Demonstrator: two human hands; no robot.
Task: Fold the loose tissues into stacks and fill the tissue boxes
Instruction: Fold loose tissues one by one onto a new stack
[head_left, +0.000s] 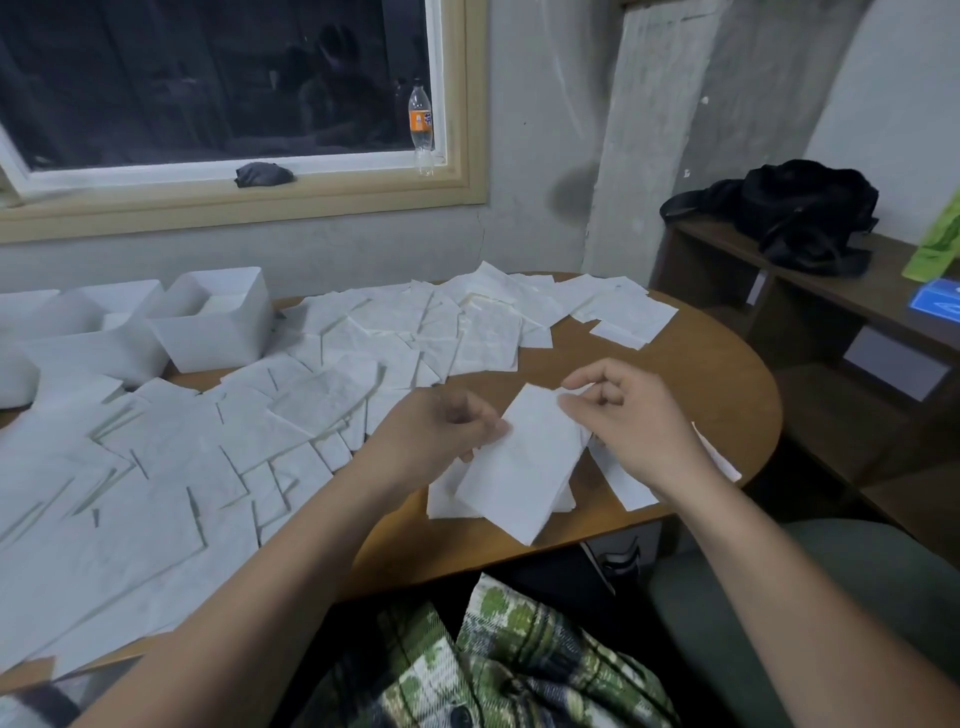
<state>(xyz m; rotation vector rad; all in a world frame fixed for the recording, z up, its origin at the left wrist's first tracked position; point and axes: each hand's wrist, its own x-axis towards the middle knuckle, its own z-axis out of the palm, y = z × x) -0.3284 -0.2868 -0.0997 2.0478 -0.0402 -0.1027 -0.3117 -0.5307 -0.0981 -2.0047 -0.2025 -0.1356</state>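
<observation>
A tissue box (18, 364) is running off the frame's left edge; a green packet (935, 244) is being cropped at far right.

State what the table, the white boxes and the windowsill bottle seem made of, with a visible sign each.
Table: wood or wood-look laminate, smooth brown top. Boxes: probably matte white plastic, possibly card; thin, plain walls. Bottle: clear plastic, see-through with an orange label.

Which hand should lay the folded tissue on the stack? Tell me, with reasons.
Left, likely. The left hand pinches the folded tissue at its edge, right above the stack; the right hand sits at the far corner, its grip unclear.
</observation>
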